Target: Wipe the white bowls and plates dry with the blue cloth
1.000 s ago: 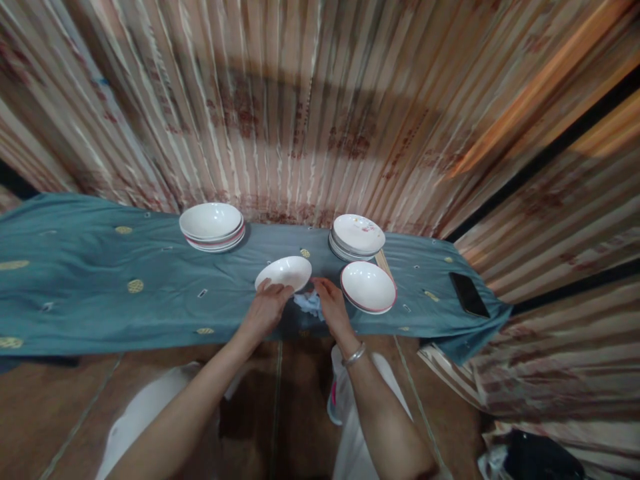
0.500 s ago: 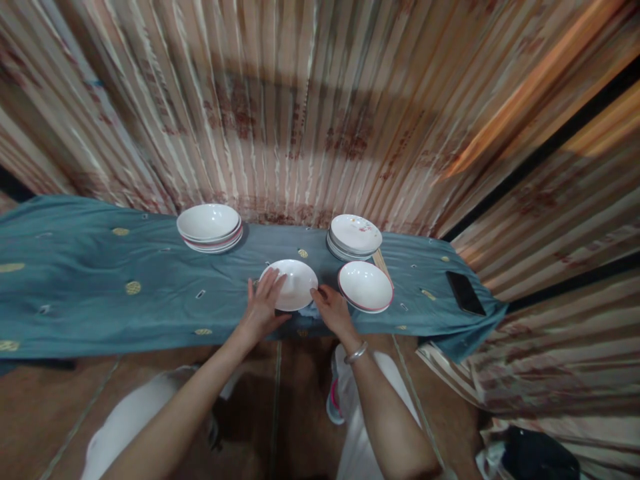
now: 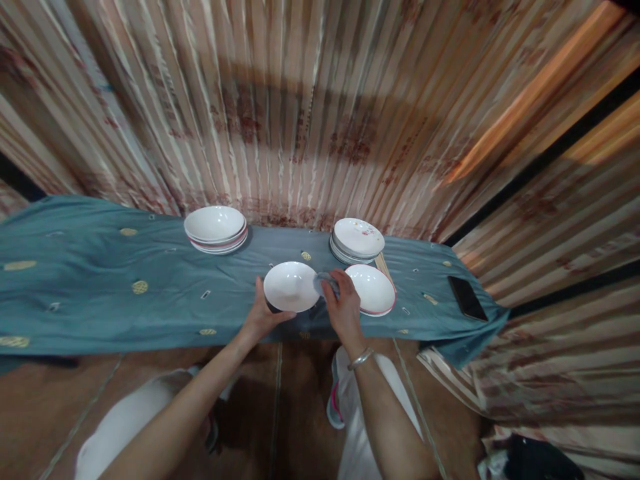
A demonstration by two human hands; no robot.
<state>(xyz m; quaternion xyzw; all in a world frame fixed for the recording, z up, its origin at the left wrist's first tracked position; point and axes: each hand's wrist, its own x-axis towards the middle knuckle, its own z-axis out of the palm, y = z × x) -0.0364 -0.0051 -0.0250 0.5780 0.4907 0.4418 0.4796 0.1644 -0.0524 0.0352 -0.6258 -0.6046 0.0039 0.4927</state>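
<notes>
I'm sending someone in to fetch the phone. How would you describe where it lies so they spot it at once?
Start from the long teal cloth spread before the striped curtain and follow it to its right end. The phone lies flat there, right of the single white bowl: the only dark, flat rectangle among round white dishes.
</notes>
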